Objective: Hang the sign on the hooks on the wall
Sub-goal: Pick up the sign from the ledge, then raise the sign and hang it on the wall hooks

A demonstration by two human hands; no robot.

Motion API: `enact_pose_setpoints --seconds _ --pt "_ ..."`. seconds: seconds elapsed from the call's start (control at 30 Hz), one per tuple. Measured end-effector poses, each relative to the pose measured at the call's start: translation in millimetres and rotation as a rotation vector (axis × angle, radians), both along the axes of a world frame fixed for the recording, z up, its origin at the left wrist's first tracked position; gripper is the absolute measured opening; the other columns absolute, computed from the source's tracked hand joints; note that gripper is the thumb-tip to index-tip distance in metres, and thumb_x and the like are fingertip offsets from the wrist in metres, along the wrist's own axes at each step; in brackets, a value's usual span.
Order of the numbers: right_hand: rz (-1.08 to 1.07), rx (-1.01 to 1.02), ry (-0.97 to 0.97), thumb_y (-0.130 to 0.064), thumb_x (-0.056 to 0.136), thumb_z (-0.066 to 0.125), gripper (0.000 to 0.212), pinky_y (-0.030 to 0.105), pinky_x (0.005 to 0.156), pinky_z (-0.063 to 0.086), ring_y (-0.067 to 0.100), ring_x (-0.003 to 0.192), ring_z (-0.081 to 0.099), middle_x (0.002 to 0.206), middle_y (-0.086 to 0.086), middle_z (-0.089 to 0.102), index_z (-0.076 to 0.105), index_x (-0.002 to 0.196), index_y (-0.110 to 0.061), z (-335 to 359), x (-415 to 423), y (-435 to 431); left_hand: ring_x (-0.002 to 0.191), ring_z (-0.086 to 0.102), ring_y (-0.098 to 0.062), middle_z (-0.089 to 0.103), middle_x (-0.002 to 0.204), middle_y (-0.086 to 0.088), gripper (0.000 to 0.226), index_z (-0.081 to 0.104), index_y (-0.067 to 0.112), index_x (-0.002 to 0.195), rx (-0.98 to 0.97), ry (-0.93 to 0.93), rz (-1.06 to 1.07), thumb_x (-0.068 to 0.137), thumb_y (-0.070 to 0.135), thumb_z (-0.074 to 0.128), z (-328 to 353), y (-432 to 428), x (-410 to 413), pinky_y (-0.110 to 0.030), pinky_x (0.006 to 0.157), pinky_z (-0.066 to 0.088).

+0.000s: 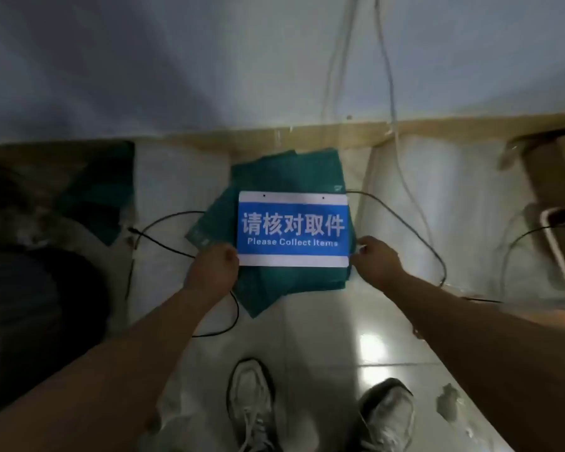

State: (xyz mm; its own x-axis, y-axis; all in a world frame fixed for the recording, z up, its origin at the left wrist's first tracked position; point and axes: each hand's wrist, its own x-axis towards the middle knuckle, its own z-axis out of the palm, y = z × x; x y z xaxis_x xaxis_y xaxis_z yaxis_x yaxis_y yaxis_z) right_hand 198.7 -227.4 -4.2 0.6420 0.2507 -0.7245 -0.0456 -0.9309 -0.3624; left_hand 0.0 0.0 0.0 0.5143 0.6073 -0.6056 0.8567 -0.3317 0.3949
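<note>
Against the base of the wall [177, 60], the white tiled floor [323, 337] carries a loose pile of green sheets [274, 171], and several black cables [163, 220] trail across the tiles on both sides.

Above the pile, the sign [292, 228] is held face-up between both hands. It is a blue panel with white bands, Chinese lettering and the line "Please Collect Items". Whether it rests on the sheets or is lifted clear of them cannot be told.

Grip state:
- Left hand [214, 267] — closed on the lower left corner of the sign.
- Right hand [375, 261] — at the lower right corner, fingers curled toward the edge; firm contact cannot be confirmed.

Two small mounting holes [264, 195] sit along the top white band, near the left and right ends.

Progress, as a judgement: the task is at the pick-up stage. No hooks appear on the part of the wall in view, so their location is unknown. Remaining work — raise the sign, locate the hooks, align both holes and seat the sign on them.
</note>
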Motion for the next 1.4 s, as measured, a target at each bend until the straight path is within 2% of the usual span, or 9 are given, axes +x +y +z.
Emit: enact_pose_setpoints --seconds 0.1,0.3,0.47,0.63,0.73,0.9,1.07,1.23,1.4 --pt "-0.175 0.022 -0.033 -0.02 0.092 0.062 0.038 0.037 0.076 0.053 0.032 0.094 0.066 0.108 0.012 0.067 0.057 0.126 -0.003 -86.9 4.9 10.0 0.091 0.061 -0.022 0.07 0.113 -0.012 0.024 0.066 0.009 0.111 -0.054 -0.093 0.158 0.099 0.019 0.048 -87.9 3.2 3.0 -0.029 0.075 0.045" --pt "-0.308 -0.07 -0.294 -0.046 0.097 0.043 0.049 0.05 0.102 0.044 0.037 0.12 0.053 0.13 0.013 0.056 0.054 0.134 -0.017 -173.1 -12.7 33.1 0.105 0.058 -0.014 0.059 0.126 0.001 0.039 0.052 0.018 0.137 -0.02 -0.329 0.434 0.099 0.027 0.054 -168.1 -19.6 19.5 -0.03 0.089 0.048" --pt "-0.511 0.074 -0.262 -0.054 0.092 0.044 0.057 0.055 0.095 0.053 0.033 0.116 0.058 0.133 0.009 0.052 0.052 0.137 -0.02 -174.4 -15.9 37.5 0.086 0.064 -0.007 0.068 0.104 0.004 0.031 0.063 0.015 0.124 -0.089 -0.425 0.819 0.094 0.021 0.066 -159.2 -19.2 25.7 -0.03 0.079 0.057" --pt "-0.525 0.183 -0.241 -0.049 0.098 0.053 0.048 0.037 0.076 0.06 0.027 0.109 0.064 0.128 0.007 0.057 0.056 0.136 -0.021 -103.0 -6.6 30.4 0.085 0.066 -0.01 0.069 0.102 -0.001 0.031 0.062 0.011 0.122 -0.194 -0.452 0.905 0.091 0.013 0.07 -94.5 -16.6 21.1 -0.028 0.07 0.057" --pt "-0.518 0.209 -0.237 -0.05 0.097 0.053 0.047 0.033 0.071 0.056 0.028 0.108 0.067 0.126 0.009 0.062 0.058 0.134 -0.021 -27.8 -3.4 25.1 0.083 0.064 -0.008 0.068 0.108 -0.005 0.034 0.061 0.009 0.124 -0.181 -0.465 0.884 0.091 0.012 0.07 -17.7 -19.4 19.9 -0.027 0.072 0.057" --pt "-0.534 0.287 -0.257 -0.052 0.095 0.053 0.046 0.04 0.079 0.06 0.027 0.105 0.067 0.123 0.009 0.064 0.062 0.129 -0.023 148.5 9.9 31.5 0.077 0.057 0.0 0.061 0.093 0.008 0.023 0.057 0.011 0.115 -0.124 -0.538 0.831 0.094 0.008 0.064 157.0 -14.6 30.8 -0.004 0.052 0.047" --pt "-0.512 0.424 -0.31 -0.047 0.097 0.055 0.043 0.024 0.062 0.047 0.026 0.1 0.066 0.12 0.009 0.065 0.064 0.128 -0.021 362.3 43.9 49.5 0.077 0.061 -0.005 0.064 0.097 0.001 0.02 0.057 0.013 0.109 -0.103 -0.667 0.851 0.092 0.008 0.066 360.0 5.7 60.5 -0.019 0.06 0.047" --pt "-0.479 0.573 -0.449 -0.047 0.094 0.056 0.039 0.042 0.084 0.055 0.031 0.101 0.067 0.116 0.011 0.068 0.067 0.123 -0.024 590.3 73.5 62.2 0.086 0.066 -0.022 0.067 0.099 -0.004 0.017 0.059 0.014 0.105 -0.106 -0.872 0.801 0.091 0.008 0.067 575.5 22.0 92.2 -0.028 0.067 0.052" --pt "-0.471 0.787 -0.593 -0.04 0.096 0.056 0.036 0.037 0.077 0.049 0.028 0.098 0.064 0.116 0.009 0.068 0.065 0.125 -0.021 793.1 85.9 68.2 0.097 0.068 -0.023 0.07 0.108 -0.005 0.021 0.063 0.02 0.109 -0.057 -1.096 0.72 0.09 0.012 0.068 770.2 28.5 108.7 -0.034 0.081 0.054"
